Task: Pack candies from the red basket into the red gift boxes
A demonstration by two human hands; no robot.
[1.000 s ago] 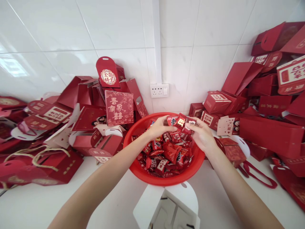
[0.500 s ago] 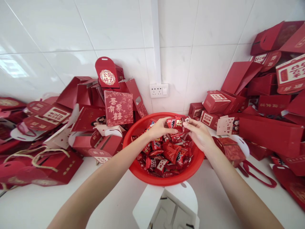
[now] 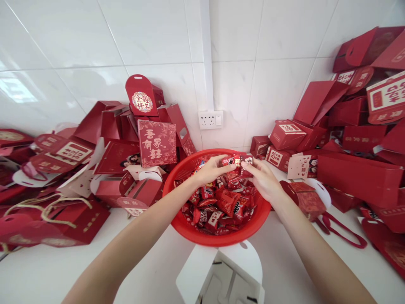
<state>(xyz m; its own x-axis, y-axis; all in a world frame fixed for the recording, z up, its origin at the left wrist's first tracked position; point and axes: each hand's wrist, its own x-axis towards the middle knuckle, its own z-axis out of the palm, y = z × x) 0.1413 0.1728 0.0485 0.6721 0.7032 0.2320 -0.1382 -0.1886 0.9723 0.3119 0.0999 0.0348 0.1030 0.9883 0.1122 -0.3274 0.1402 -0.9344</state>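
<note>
Red wrapped candies [image 3: 226,202] fill a red plastic basket [image 3: 215,240] in front of me. Over the basket's back part, my left hand [image 3: 213,169] pinches red candy packets [image 3: 234,161]. My right hand [image 3: 263,176] grips a dark red packet [image 3: 247,159] right beside them, thumb on its front. Both hands nearly meet. Nearer to me than the basket, an open box with white flaps [image 3: 196,274] lies partly cut off by the bottom edge.
Red gift boxes [image 3: 158,143] are heaped on the left, with a rope-handled one [image 3: 76,219] in front. More red boxes [image 3: 357,169] pile up on the right. A white socket [image 3: 211,120] is on the tiled wall behind.
My hands have drawn slightly closer together, and the packets between them have shifted a little. My right thumb now lies further over its packet. The basket and boxes stay put.
</note>
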